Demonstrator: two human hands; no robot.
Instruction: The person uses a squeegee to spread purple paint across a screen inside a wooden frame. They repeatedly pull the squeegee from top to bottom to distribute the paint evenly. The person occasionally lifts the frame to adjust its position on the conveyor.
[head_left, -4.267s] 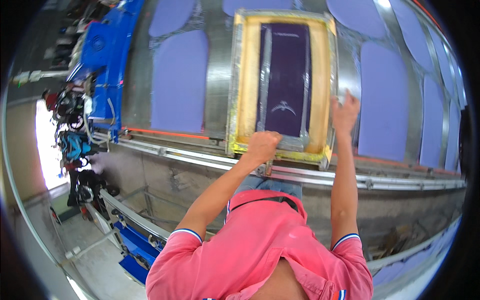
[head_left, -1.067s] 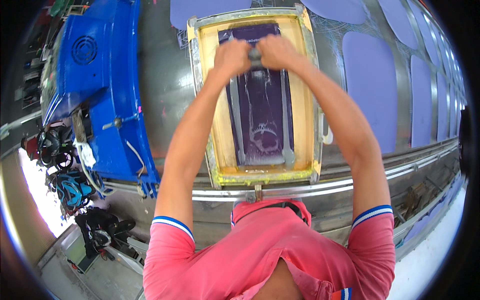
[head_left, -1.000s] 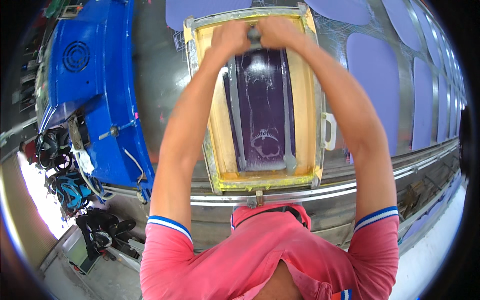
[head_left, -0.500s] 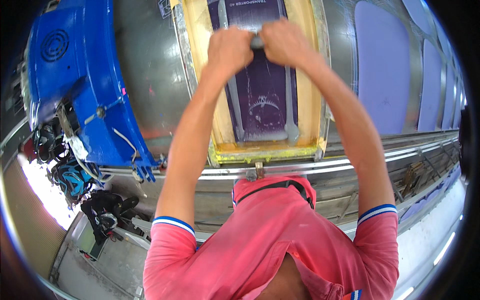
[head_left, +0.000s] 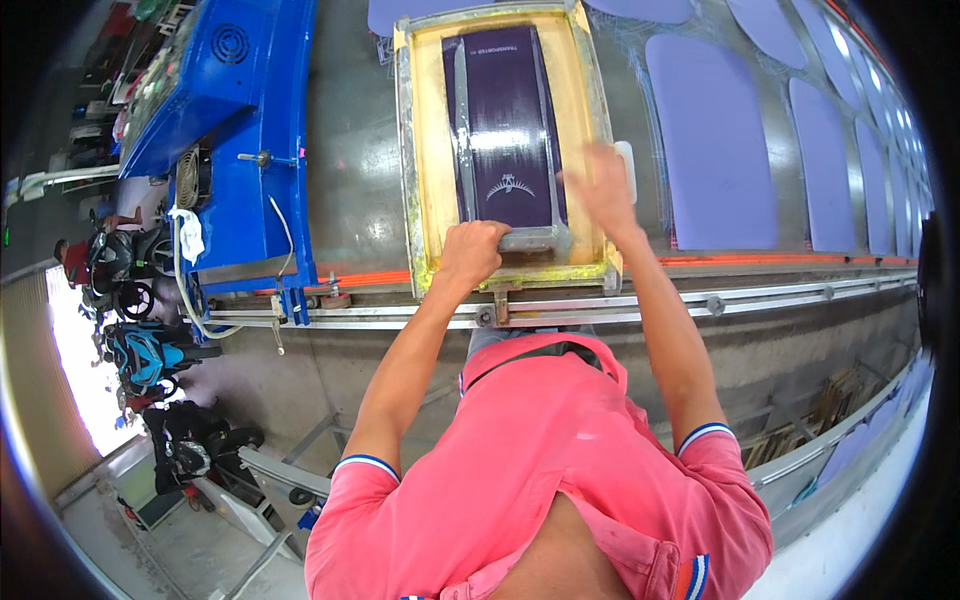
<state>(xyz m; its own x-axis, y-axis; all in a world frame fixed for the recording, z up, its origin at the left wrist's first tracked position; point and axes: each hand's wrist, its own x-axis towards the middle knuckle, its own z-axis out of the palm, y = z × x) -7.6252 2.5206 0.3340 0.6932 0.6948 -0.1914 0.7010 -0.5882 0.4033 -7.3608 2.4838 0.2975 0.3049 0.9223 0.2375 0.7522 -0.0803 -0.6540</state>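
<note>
A screen-printing frame [head_left: 407,150] with a yellowish border lies in front of me on the long table. Its dark purple mesh area [head_left: 505,120] carries a pale crest and light streaks down both sides. At the near end of the mesh rests a grey squeegee [head_left: 532,240]. My left hand [head_left: 472,255] is closed on the squeegee's left end. Off the squeegee, my right hand [head_left: 602,190] hovers over the frame's right side, its fingers smeared by motion. Beside it, at the frame's right edge, is a white rounded piece [head_left: 627,172], partly hidden.
Flat lavender panels [head_left: 710,150] lie in rows on the dark table to the right. A blue machine [head_left: 250,150] with a hose stands at the left. A metal rail [head_left: 680,312] runs along the table's near edge. Motorcycles [head_left: 145,360] stand on the floor beyond, at the left.
Both hands have come back from the far part of the screen toward me. My right hand has let go of the squeegee and moved right; my left still holds it. The view has shifted.
</note>
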